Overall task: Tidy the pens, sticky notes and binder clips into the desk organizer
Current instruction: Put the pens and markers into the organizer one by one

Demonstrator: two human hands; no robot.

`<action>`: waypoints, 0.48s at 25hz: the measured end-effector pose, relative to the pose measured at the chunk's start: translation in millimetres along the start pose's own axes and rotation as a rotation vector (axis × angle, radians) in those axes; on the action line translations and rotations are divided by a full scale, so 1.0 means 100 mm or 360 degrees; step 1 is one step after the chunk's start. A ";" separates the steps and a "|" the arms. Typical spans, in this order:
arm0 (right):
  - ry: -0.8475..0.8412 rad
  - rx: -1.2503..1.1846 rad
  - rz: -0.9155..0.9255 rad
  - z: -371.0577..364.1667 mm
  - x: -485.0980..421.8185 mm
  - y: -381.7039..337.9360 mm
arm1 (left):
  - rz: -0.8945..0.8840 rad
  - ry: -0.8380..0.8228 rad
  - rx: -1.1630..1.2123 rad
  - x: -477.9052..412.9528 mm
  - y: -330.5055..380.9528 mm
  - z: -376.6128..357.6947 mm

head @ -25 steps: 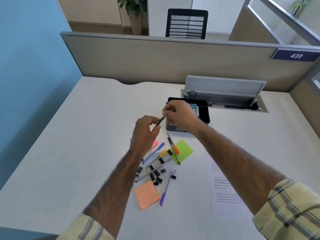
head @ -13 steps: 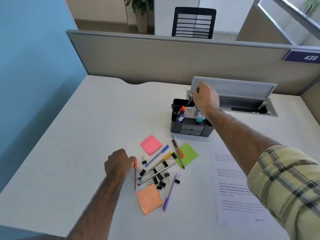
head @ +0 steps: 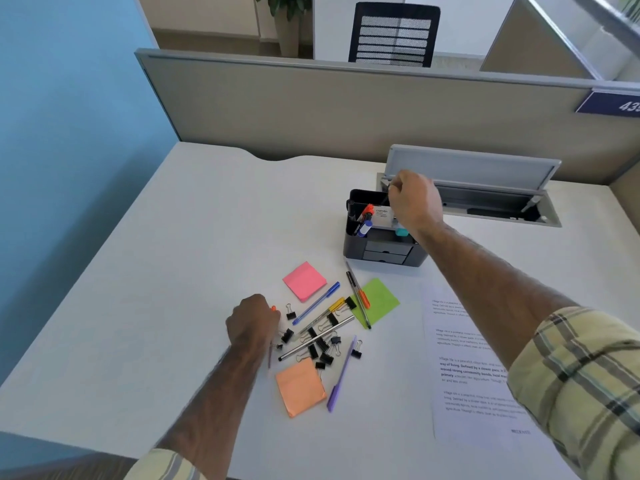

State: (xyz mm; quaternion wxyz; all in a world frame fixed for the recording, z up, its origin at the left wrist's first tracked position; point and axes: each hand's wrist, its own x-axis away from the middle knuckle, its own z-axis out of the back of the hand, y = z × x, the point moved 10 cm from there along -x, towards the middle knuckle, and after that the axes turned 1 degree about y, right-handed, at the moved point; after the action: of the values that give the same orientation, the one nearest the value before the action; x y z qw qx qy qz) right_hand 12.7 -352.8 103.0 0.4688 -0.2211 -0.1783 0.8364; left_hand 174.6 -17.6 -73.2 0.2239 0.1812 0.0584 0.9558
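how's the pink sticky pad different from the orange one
The pink sticky pad lies beyond the binder clips, toward the organizer; the orange sticky pad lies on their near side, toward the person. The pink one sits apart from the clips; the orange one has a clip at its corner. Both are square, flat on the desk.

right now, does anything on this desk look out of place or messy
Yes: small black binder clips lie scattered among loose pens mid-desk, and a thin dark pen overlaps the tilted green sticky note pad. Nothing looks spilled or damaged.
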 end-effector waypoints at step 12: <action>-0.0383 -0.0225 0.0381 -0.18 0.59 -0.67 | -0.0434 0.0214 0.0949 0.00 0.50 0.75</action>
State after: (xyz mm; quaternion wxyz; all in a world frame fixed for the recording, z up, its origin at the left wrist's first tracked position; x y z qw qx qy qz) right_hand 41.6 -266.8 109.9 0.3243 -0.1714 -0.2640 0.8920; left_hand 182.3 -60.4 5.9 0.2826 0.1658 0.3738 0.8677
